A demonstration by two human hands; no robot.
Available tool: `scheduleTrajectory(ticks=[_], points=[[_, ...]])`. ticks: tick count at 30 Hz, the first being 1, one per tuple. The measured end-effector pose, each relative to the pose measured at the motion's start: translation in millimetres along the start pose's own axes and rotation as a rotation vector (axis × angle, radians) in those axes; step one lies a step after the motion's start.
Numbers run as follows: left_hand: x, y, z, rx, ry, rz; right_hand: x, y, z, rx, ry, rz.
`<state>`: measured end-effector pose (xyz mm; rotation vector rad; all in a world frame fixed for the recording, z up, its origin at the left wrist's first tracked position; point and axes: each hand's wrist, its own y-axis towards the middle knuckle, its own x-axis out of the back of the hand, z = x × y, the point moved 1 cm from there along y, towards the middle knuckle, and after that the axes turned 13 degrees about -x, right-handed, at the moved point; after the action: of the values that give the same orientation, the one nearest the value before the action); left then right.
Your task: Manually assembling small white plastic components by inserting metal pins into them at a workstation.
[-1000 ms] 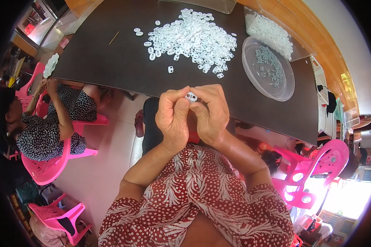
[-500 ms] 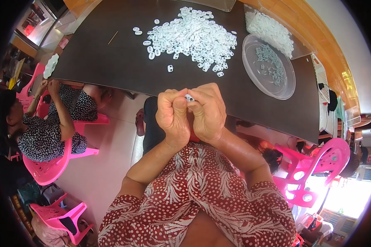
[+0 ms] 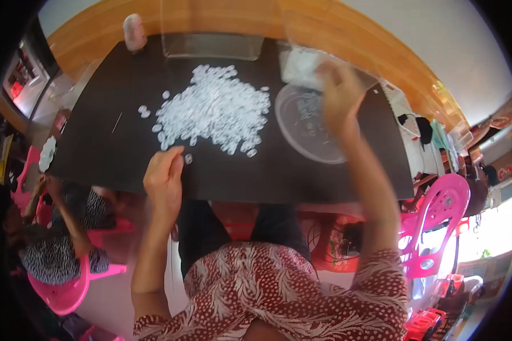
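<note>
A heap of small white plastic pieces, which look oval with holes in them, lies mid-table. At its near left edge is my left hand, thumb and fingers drawn together; whatever they may hold is hidden. Beside those fingertips rests one loose white piece. My right hand reaches over a round clear plastic dish and is smeared by motion, so its grip is unclear. Small grey-green parts lie in the dish, partly behind the hand.
Behind the dish, a clear box contains more white pieces. Another clear tray and a pinkish container stand at the table's back. A thin stick lies left of the heap. A person sits at left; a pink chair stands right.
My hands, formerly together around a small white piece, have parted. The left moved forward to the heap's edge, the right far forward and right over the dish. The view has tilted up.
</note>
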<state>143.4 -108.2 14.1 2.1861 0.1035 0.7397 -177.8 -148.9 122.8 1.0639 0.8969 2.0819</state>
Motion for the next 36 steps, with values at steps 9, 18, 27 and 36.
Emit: scheduleTrajectory(ticks=[9,18,27,36], points=[[-22.6,26.6,6.3,-0.044,0.112,0.218,30.0,131.6,-144.9,-0.099,-0.508,-0.032],[-14.3,23.9,-2.2,-0.247,0.273,0.336,29.1,-13.9,-48.4,0.076,-0.097,0.360],[-11.0,18.8,-32.2,0.578,-0.748,0.279,17.3,-54.8,-83.0,0.053,-0.220,0.574],[-19.9,10.7,-51.8,0.669,-0.991,0.127,-17.9,-53.5,-88.7,0.287,-0.242,0.647]])
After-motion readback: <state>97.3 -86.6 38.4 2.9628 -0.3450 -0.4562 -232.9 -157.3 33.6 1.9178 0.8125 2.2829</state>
